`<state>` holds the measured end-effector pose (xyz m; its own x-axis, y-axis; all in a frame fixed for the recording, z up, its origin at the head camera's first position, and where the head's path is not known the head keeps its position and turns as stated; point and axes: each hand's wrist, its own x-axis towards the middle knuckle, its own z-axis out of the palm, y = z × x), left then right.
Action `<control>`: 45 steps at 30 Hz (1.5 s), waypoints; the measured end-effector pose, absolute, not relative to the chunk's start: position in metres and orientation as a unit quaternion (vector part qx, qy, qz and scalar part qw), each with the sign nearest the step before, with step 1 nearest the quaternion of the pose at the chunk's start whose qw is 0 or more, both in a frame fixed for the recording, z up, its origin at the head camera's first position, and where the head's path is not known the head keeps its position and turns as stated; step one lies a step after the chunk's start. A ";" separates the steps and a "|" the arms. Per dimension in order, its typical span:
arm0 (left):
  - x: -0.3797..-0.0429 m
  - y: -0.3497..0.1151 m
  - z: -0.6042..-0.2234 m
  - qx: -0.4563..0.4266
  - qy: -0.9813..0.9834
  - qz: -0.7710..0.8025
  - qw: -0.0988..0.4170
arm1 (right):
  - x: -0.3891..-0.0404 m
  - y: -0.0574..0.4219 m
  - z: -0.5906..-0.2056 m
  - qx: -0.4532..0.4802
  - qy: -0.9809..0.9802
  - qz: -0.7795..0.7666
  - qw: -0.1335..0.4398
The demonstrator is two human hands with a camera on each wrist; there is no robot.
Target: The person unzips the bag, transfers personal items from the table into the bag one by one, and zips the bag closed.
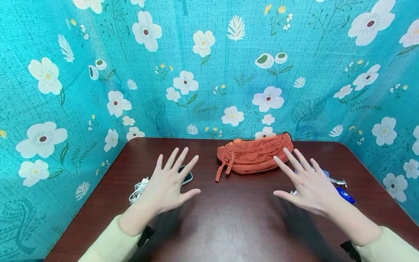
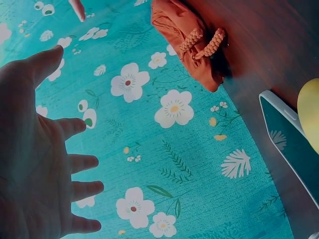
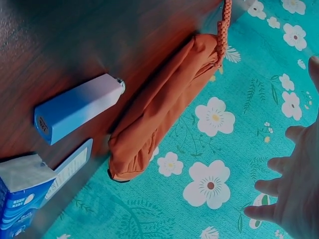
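Both hands hover over the dark table with fingers spread and hold nothing. My left hand (image 1: pixel 167 185) overlaps a phone (image 1: pixel 188 178) and lies just right of a bundled white cable (image 1: pixel 138 190) in the head view. My right hand (image 1: pixel 311 187) partly covers several small things on the right. Among them the right wrist view shows a blue-and-white block (image 3: pixel 75 107) with a metal tip, a blue printed packet (image 3: pixel 27 191) and a flat card (image 3: pixel 70 167). Between the hands, farther back, lies an orange waist bag (image 1: pixel 255 154) with braided zipper pulls (image 1: pixel 226 165).
A brown wooden table (image 1: pixel 226 225) has rounded far corners. Teal flowered cloth (image 1: pixel 203 72) hangs behind it and along both sides. On the far right are a metal item (image 1: pixel 338 182) and a blue object (image 1: pixel 345 195). A yellow rounded thing (image 2: pixel 310 114) edges the left wrist view.
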<state>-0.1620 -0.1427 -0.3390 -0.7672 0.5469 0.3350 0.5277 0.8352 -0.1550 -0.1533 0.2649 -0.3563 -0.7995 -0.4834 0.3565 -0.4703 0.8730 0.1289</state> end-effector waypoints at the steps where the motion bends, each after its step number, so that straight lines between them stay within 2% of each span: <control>1: -0.163 -0.142 -0.340 -0.287 -0.939 0.027 0.187 | -0.154 0.265 -0.356 0.253 -0.948 -0.016 0.192; 15: -0.176 -0.135 -0.345 -0.303 -0.935 0.036 0.182 | -0.173 0.264 -0.354 0.287 -0.937 -0.008 0.200; 45: -0.224 -0.106 -0.352 -0.334 -0.935 -0.027 0.117 | -0.198 0.291 -0.355 0.283 -0.944 0.010 0.167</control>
